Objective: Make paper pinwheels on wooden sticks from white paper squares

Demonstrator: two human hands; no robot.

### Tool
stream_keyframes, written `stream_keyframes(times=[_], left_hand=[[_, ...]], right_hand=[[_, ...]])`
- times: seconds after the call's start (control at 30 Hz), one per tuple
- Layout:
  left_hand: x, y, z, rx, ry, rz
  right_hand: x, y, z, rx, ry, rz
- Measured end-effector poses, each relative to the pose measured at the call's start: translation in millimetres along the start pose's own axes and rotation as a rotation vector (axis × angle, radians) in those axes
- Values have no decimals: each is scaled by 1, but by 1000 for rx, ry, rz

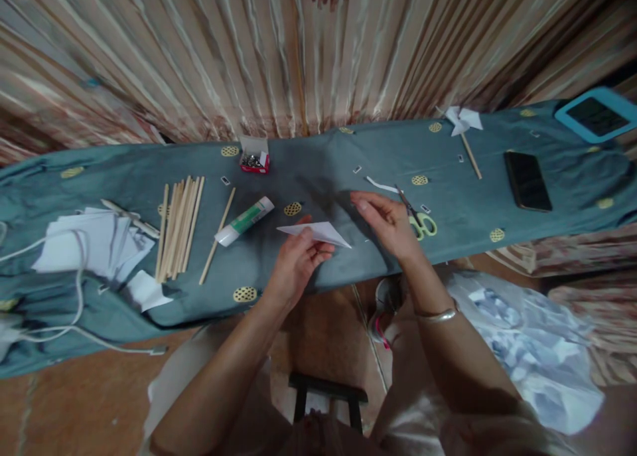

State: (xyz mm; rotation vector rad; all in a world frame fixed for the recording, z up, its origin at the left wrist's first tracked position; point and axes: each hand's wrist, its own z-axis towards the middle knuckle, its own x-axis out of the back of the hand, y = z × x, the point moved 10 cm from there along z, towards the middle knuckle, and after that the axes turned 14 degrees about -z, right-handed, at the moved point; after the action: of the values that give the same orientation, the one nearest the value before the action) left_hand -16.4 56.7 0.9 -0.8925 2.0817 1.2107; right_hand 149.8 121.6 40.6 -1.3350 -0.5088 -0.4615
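My left hand (297, 262) pinches a folded white paper triangle (318, 232) above the teal cloth-covered board (149, 177). To the right of the paper hovers my right hand (391, 222), fingers loosely spread and holding nothing, a thin bangle on its wrist. Yellow-handled scissors (421, 222) lie on the cloth just right of that hand. A glue tube (245, 221) lies to the left of the paper.
Several wooden sticks (178, 227) and a stack of white paper squares (94, 243) lie at the left, crossed by a white cable (77, 290). A small box of pins (255, 157), a paper pinwheel (462, 123), a black phone (527, 180) and a blue-cased tablet (597, 114) lie farther back and right.
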Motion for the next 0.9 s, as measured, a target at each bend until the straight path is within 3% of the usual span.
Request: stream_keyframes(times=[0.13,0.23,0.67,0.8,0.9], left_hand=[[5,3,2,16,21,-45],[7,2,4,12,32,-20],[4,-13,11,34,5,33],[2,-15,14,41,-61,174],[12,-3,20,-68,-33,329]], right_hand=[[-27,-11,-21,-27,-213,212],[-34,-13,-31,-51,-263,265],[-31,-6,-30,-91,-190,234],[-32,11,-28,-176,-151,258],[-31,24,-26,-212,-121,278]])
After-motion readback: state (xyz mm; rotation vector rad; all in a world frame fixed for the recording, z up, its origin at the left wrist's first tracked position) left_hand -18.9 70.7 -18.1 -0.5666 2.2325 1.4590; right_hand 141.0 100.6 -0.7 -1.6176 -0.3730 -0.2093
